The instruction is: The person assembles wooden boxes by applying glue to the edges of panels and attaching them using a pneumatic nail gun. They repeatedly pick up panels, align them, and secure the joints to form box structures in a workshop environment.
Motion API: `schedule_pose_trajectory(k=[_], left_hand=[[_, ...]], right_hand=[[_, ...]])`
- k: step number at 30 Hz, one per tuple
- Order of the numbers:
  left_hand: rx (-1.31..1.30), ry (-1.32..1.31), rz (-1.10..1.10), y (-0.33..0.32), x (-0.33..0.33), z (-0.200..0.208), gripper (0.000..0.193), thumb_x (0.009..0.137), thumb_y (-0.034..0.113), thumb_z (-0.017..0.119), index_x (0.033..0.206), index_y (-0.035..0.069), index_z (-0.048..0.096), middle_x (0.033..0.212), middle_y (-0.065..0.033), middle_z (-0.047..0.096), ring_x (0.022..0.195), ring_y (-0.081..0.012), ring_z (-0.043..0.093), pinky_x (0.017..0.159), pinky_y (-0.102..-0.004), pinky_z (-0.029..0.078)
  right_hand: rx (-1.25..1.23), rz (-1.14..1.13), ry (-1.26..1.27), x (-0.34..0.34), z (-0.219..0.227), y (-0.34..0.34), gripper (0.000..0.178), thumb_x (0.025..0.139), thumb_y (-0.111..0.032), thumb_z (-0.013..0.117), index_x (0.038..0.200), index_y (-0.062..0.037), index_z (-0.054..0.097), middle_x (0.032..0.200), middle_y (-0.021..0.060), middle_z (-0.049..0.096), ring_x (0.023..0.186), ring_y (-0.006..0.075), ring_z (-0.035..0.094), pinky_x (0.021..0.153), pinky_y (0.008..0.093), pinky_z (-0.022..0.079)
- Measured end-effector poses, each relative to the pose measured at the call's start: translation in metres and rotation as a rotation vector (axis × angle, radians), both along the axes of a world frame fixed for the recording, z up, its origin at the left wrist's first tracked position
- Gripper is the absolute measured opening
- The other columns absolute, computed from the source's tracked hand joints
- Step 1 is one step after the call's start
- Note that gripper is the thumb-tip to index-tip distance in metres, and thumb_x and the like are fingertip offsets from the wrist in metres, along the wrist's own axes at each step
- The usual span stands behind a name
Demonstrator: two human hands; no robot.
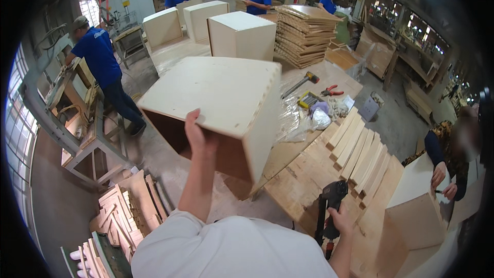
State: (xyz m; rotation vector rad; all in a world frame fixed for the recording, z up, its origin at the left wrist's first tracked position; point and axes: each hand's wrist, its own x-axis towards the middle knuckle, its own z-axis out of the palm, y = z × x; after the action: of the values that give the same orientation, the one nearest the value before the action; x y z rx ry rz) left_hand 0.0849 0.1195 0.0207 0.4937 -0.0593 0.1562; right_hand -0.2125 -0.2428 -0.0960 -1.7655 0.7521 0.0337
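My left hand (198, 136) grips the near edge of a pale wooden box (211, 90). The thumb lies on top and the fingers are hidden inside. The box is tilted, its open brown side facing me and downward, above the left edge of the worktable (301, 170). In my right hand (340, 219) is a black nail gun (333, 195), low over the near part of the table and apart from the box. Just beyond the gun lies a row of pale wood strips (360, 149).
A hammer (301, 85), red-handled pliers (332, 90) and plastic bags (319, 116) lie behind the strips. More boxes (242, 33) and a stack of panels (303, 36) stand farther back. A co-worker's hands (443, 183) work at another box (417, 216) on the right. Wood scraps (121, 216) lie lower left.
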Motion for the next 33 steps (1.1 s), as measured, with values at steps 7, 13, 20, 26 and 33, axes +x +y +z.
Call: schedule_pose_trajectory(k=[7,13,20,26,33], left_hand=[[-0.666,0.027,-0.093,-0.153,0.115,0.036,0.023,0.087,0.005,0.049,0.109,0.000,0.053,0.108,-0.0114,0.060,0.102,-0.0251,0.058,0.093,-0.0391,0.047],[0.181,-0.234,-0.926,-0.192,0.020,0.043,0.029,0.096,0.018,0.047,0.116,-0.002,0.053,0.113,-0.0179,0.062,0.104,-0.0307,0.061,0.091,-0.0431,0.048],[0.696,-0.253,0.948,0.090,0.117,0.009,0.030,0.096,0.020,0.050,0.115,-0.001,0.057,0.120,-0.0120,0.056,0.111,-0.0207,0.051,0.096,-0.0354,0.039],[1.014,-0.168,0.389,0.174,0.168,-0.078,0.057,0.094,0.039,0.056,0.131,-0.003,0.043,0.129,-0.0146,0.052,0.114,-0.0219,0.052,0.096,-0.0335,0.041],[1.435,-0.205,-0.022,0.142,0.062,-0.079,0.034,0.081,0.021,0.073,0.107,0.002,0.064,0.092,-0.0116,0.069,0.085,-0.0228,0.067,0.074,-0.0339,0.051]], right_hand=[[-0.030,-0.008,-0.001,0.000,-0.007,0.010,0.030,0.085,-0.011,0.056,0.109,-0.0016,0.041,0.071,0.0102,0.056,0.050,0.0209,0.060,0.046,0.0345,0.050],[-0.029,-0.180,0.003,-0.025,-0.011,0.011,0.026,0.087,-0.012,0.056,0.106,-0.0018,0.041,0.075,0.0094,0.055,0.049,0.0195,0.059,0.044,0.0327,0.050],[-0.087,-0.122,-0.021,0.000,-0.005,0.033,0.030,0.083,-0.010,0.057,0.107,-0.0015,0.041,0.072,0.0097,0.055,0.047,0.0197,0.058,0.042,0.0333,0.049],[-0.050,-0.089,-0.017,0.027,0.022,0.046,0.034,0.075,-0.005,0.057,0.105,-0.0009,0.042,0.068,0.0096,0.054,0.046,0.0214,0.058,0.041,0.0356,0.050],[-0.037,-0.079,-0.063,0.041,0.174,0.064,0.032,0.080,-0.008,0.061,0.109,-0.0031,0.047,0.077,0.0075,0.053,0.049,0.0206,0.059,0.043,0.0366,0.051]])
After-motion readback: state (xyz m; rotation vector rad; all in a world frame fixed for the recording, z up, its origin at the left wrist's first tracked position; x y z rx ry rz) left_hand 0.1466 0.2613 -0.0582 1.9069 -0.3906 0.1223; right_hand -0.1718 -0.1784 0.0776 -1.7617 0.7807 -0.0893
